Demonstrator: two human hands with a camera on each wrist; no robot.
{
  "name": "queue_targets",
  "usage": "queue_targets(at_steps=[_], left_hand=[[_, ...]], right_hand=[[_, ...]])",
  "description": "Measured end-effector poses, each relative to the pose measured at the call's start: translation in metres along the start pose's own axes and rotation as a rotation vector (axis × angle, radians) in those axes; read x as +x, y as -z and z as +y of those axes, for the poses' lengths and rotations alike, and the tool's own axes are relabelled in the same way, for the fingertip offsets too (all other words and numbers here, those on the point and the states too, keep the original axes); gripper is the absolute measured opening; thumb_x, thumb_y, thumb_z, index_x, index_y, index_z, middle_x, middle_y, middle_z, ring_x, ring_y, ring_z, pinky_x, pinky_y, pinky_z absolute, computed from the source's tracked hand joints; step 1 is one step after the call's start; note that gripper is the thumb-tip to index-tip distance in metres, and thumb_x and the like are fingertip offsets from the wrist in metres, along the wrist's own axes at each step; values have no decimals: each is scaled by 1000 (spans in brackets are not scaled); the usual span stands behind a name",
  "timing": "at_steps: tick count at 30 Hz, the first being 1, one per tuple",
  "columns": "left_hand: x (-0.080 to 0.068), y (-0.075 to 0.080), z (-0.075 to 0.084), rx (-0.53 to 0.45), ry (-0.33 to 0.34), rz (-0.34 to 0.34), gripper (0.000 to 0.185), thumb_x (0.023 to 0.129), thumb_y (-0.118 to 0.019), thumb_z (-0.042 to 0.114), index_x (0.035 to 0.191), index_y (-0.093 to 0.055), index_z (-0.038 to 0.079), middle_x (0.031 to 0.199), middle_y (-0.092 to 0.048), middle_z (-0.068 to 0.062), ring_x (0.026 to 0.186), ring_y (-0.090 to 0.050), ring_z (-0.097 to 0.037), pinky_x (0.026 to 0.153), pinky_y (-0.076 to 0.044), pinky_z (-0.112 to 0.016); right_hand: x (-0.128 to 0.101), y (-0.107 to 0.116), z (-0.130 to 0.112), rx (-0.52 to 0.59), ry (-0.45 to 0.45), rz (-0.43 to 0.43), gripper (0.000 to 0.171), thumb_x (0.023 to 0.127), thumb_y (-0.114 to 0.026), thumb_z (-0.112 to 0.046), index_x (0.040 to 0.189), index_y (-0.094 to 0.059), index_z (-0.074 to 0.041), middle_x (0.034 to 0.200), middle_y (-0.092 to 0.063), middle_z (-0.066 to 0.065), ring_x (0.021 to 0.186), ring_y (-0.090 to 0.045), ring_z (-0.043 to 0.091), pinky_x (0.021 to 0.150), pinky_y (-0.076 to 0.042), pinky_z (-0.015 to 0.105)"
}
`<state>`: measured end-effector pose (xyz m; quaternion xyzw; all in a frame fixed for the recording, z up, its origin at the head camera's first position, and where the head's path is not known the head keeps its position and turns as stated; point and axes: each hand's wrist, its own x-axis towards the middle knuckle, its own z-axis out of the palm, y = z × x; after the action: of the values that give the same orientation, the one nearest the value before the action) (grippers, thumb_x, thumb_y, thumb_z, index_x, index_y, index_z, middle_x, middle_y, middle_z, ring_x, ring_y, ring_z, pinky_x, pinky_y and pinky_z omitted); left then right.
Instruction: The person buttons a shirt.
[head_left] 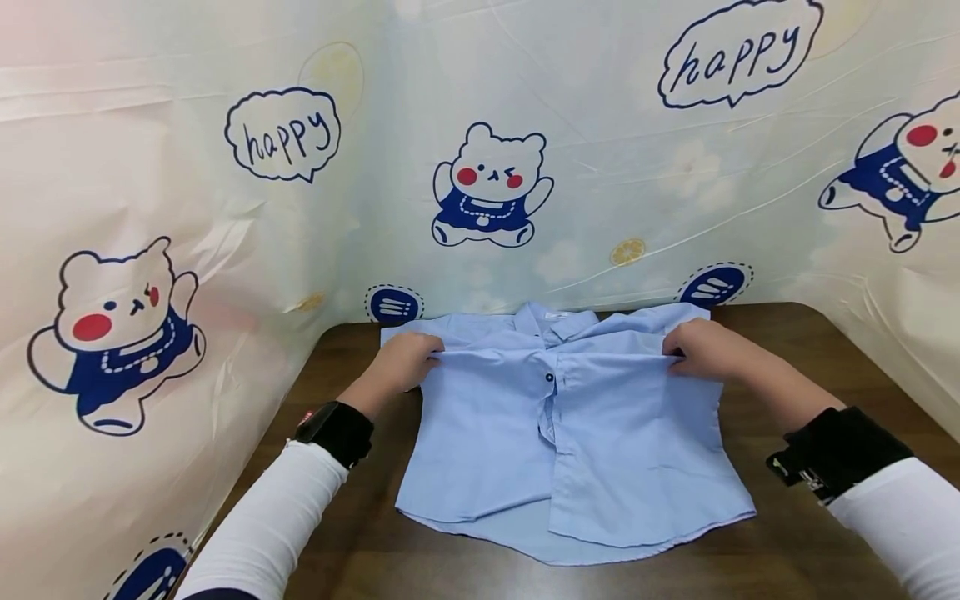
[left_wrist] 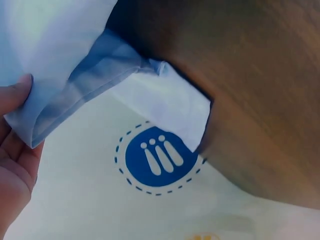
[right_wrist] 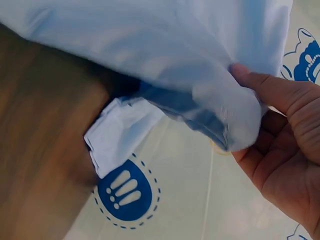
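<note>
Left hand (head_left: 399,360): left of centre in the head view, pinching a raised fold of the shirt near its left shoulder; thumb (left_wrist: 15,92) pressed on the cloth edge in the left wrist view.
Shirt (head_left: 592,450): light blue, buttoned, front up, centre of the head view on the brown bench (head_left: 810,533); collar (head_left: 558,321) toward the upper middle, hem toward the lower edge.
Sleeve, left side (left_wrist: 165,107): folded in under the body, its end poking out onto the bench edge.
Right hand (head_left: 701,350): right of centre in the head view, gripping the same fold near the right shoulder; fingers (right_wrist: 280,95) curled round a bunch of cloth in the right wrist view.
Sleeve, right side (right_wrist: 120,135): tucked under likewise, cuff showing below the lifted cloth.
Progress, judged: sleeves apparently turned in already, shoulder line lifted; body not yet folded over, lower half flat.
Containers: none in view.
Backdrop (head_left: 487,183): cartoon-bear sheet behind the bench, upper frame.
</note>
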<state>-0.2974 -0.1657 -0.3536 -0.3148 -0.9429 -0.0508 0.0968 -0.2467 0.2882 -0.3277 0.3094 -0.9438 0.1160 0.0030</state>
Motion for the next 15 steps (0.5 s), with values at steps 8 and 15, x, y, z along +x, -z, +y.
queue_targets(at_steps=[8, 15], left_hand=[[5, 15, -6, 114, 49, 185, 10, 83, -74, 1, 91, -75, 7, 84, -73, -7, 71, -67, -21, 58, -53, -36], [22, 28, -7, 218, -11, 482, 26, 84, -60, -10, 64, -57, 5, 56, -54, -8, 46, -45, -19, 41, -34, -31]], right_hand=[[2, 13, -1, -173, -93, 91, 16, 78, -75, 5, 76, -63, -7, 69, -57, 1, 62, -50, 17, 57, -47, 36], [12, 15, 4, -394, 0, 492, 15, 81, -62, 12, 77, -53, 1, 70, -54, 13, 63, -55, 32, 52, -46, 44]])
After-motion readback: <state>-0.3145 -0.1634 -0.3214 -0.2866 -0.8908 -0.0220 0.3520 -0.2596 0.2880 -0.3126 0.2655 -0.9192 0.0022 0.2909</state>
